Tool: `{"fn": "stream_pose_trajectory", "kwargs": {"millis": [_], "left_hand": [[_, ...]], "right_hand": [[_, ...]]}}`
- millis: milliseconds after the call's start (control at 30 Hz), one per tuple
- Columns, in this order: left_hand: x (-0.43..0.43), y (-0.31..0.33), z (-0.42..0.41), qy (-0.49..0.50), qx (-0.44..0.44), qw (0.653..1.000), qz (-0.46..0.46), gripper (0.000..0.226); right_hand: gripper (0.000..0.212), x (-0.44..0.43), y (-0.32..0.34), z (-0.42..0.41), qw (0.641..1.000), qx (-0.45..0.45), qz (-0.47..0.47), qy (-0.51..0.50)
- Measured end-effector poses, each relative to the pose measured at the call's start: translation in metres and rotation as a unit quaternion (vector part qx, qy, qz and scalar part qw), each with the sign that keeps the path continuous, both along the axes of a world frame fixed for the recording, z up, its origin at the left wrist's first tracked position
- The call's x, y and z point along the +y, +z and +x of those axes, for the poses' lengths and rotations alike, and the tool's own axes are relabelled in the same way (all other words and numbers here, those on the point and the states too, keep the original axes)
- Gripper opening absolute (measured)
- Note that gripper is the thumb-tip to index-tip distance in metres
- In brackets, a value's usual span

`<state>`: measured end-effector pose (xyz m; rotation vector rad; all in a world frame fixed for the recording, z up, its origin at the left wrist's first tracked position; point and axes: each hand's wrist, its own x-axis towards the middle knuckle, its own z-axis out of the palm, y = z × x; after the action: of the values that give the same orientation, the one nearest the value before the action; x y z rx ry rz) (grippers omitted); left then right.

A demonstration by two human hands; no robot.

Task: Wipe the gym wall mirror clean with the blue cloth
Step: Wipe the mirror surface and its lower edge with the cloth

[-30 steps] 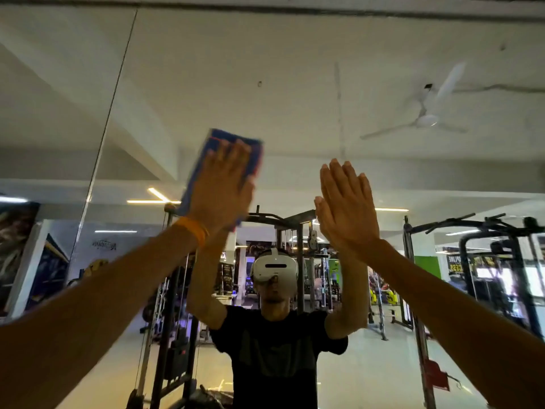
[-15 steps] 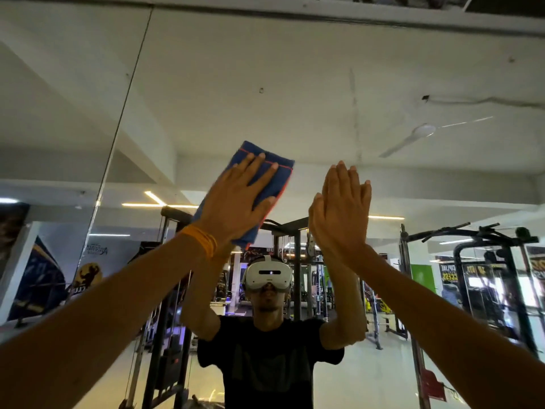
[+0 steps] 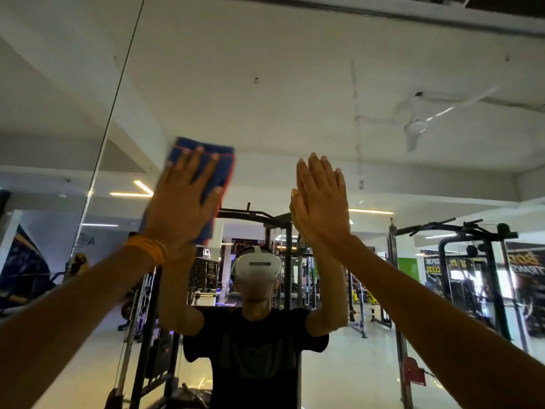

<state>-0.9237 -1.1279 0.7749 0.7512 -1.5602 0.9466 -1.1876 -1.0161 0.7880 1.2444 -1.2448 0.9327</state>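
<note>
Left hand (image 3: 180, 202) flat, pressing blue cloth (image 3: 219, 169) on mirror (image 3: 265, 84) | right hand (image 3: 320, 211) flat, empty | seam (image 3: 118, 98) to left

Both forearms are bare; an orange band (image 3: 146, 251) circles the left wrist; reflected in the mirror (image 3: 265, 98), a black short-sleeved T-shirt (image 3: 256, 355); a white headset (image 3: 259, 266).

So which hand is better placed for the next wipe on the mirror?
Left hand: it presses the blue cloth flat against the mirror. The right hand rests bare on the glass, with no cloth.
</note>
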Motion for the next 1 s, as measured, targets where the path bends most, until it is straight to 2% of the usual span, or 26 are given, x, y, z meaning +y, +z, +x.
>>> {"fn": "stream_pose_trajectory", "kwargs": {"millis": [100,133,167,233,300,367,467,533,567,667,733,800,900,967,1000], "left_hand": [[-0.004,0.012,0.033,-0.025,0.146,0.987,0.063,0.071],[0.002,0.002,0.026,-0.019,0.154,0.986,0.062,0.07],[0.007,-0.014,0.013,-0.005,0.12,0.992,0.045,0.07],[0.012,-0.05,-0.012,-0.001,0.002,1.0,0.005,0.07],[0.007,-0.068,-0.012,-0.01,-0.044,0.999,-0.014,0.069],[-0.007,-0.062,0.01,-0.008,-0.01,1.0,-0.005,0.07],[-0.018,-0.05,0.051,-0.008,0.096,0.994,0.05,0.071],[-0.007,-0.055,0.043,-0.027,0.156,0.985,0.074,0.072],[0.002,-0.067,0.027,-0.022,0.152,0.986,0.071,0.071],[0.022,-0.126,-0.028,-0.008,-0.011,1.0,0.026,0.067],[0.023,-0.148,-0.031,-0.007,-0.073,0.997,0.014,0.068],[0.011,-0.14,-0.004,-0.008,-0.058,0.998,0.023,0.07],[-0.007,-0.117,0.043,-0.005,0.046,0.996,0.074,0.07],[0.0,-0.126,0.034,-0.014,0.099,0.991,0.086,0.069],[0.008,-0.142,0.016,-0.007,0.087,0.993,0.074,0.069]], "right_hand": [[0.067,0.003,-0.011,0.001,1.0,-0.004,0.0,-0.001],[0.066,0.003,-0.017,0.002,1.0,-0.002,-0.002,-0.003],[0.065,0.004,-0.024,0.003,1.0,0.003,-0.003,-0.007],[0.064,0.004,-0.041,0.006,1.0,0.01,0.0,-0.017],[0.063,0.002,-0.058,0.009,1.0,0.015,0.006,-0.018],[0.062,0.002,-0.076,0.008,0.999,0.024,0.012,-0.018],[0.065,0.015,-0.101,-0.011,1.0,0.011,0.007,-0.028],[0.068,0.023,-0.117,-0.026,0.999,-0.008,0.0,-0.037],[0.069,0.025,-0.125,-0.03,0.999,-0.01,-0.001,-0.041],[0.072,0.021,-0.143,-0.03,1.0,-0.006,-0.005,-0.03],[0.072,0.016,-0.15,-0.022,1.0,-0.016,-0.01,-0.017],[0.071,0.015,-0.156,-0.02,1.0,-0.023,-0.012,-0.014],[0.07,0.015,-0.164,-0.025,1.0,-0.017,-0.009,-0.018],[0.07,0.014,-0.167,-0.028,1.0,-0.01,-0.01,-0.02],[0.07,0.014,-0.167,-0.028,1.0,-0.007,-0.012,-0.021]]}}
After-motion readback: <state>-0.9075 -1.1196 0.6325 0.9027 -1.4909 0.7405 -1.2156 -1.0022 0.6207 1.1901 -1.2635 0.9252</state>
